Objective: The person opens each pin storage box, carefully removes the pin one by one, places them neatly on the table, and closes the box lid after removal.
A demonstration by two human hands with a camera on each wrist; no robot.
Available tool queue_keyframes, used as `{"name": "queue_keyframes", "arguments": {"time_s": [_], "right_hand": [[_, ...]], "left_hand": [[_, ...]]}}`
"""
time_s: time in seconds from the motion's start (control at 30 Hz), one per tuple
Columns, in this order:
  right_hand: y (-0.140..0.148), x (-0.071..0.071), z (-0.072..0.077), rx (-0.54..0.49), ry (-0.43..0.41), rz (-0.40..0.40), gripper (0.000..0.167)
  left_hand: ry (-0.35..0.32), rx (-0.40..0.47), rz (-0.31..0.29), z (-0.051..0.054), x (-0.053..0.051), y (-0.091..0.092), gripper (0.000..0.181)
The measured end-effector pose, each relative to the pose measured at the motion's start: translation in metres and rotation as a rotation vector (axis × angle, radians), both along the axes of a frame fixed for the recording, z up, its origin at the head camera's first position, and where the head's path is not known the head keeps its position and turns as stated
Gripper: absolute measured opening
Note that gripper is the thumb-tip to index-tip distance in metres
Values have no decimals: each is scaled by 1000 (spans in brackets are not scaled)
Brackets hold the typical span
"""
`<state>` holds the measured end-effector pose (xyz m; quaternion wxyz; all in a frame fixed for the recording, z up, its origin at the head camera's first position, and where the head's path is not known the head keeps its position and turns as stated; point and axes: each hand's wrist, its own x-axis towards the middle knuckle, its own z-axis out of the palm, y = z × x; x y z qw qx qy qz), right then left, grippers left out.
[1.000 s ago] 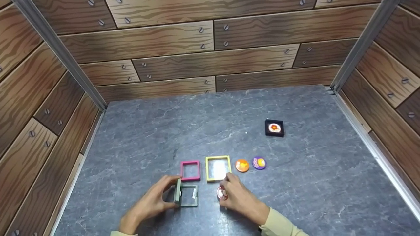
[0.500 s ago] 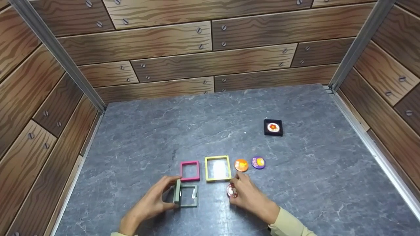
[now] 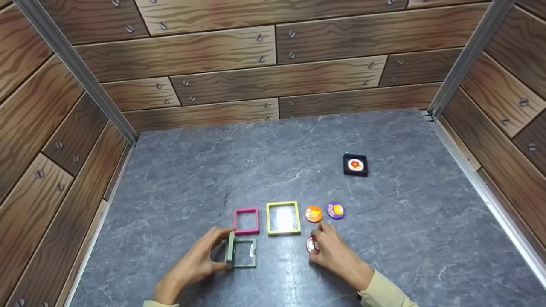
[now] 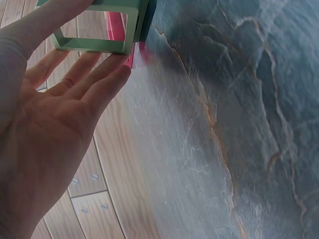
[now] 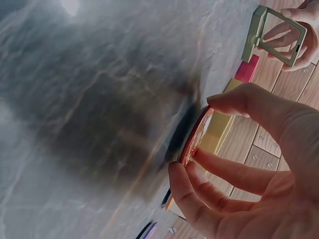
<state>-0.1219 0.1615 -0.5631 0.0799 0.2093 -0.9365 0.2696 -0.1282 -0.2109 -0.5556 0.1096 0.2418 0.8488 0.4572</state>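
A sage-green hinged frame point(image 3: 245, 266) lies unfolded near the front, one half flat and the other standing upright. My left hand point(image 3: 194, 260) grips the upright half between thumb and fingers; the left wrist view shows that half's green rim point(image 4: 92, 46) against the fingers. To the right, my right hand point(image 3: 339, 258) pinches a round red-edged badge point(image 3: 312, 245) by its rim. In the right wrist view the badge point(image 5: 196, 137) is tilted close to the tabletop, its picture partly hidden by fingers. A pink square frame point(image 3: 246, 232) stands just beyond the green one.
A yellow square frame point(image 3: 283, 233) lies right of the pink one. Beside it are an orange round badge point(image 3: 314, 214) and a purple round badge point(image 3: 335, 210). Farther back sits a black square frame point(image 3: 355, 173) with a flower badge in it. Wood-patterned walls point(image 3: 222, 55) enclose the grey table.
My right hand has moved to the right with the red-edged badge, away from the green frame. My left hand still holds the frame's upright half in the same place.
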Motion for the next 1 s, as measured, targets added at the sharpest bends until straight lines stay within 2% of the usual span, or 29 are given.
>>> {"name": "queue_keyframes", "arguments": {"time_s": [0.13, 0.6, 0.8, 1.0], "right_hand": [[3, 0, 0, -4, -37, -14, 27], [8, -4, -2, 2, -21, 0, 28], [9, -4, -1, -6, -79, -15, 31], [10, -4, 1, -12, -160, -30, 37]], "left_hand": [[7, -9, -3, 0, 0, 0, 84], [6, -15, 12, -1, 0, -2, 86], [34, -14, 10, -2, 0, -3, 88], [-23, 15, 14, -2, -1, -2, 83]]}}
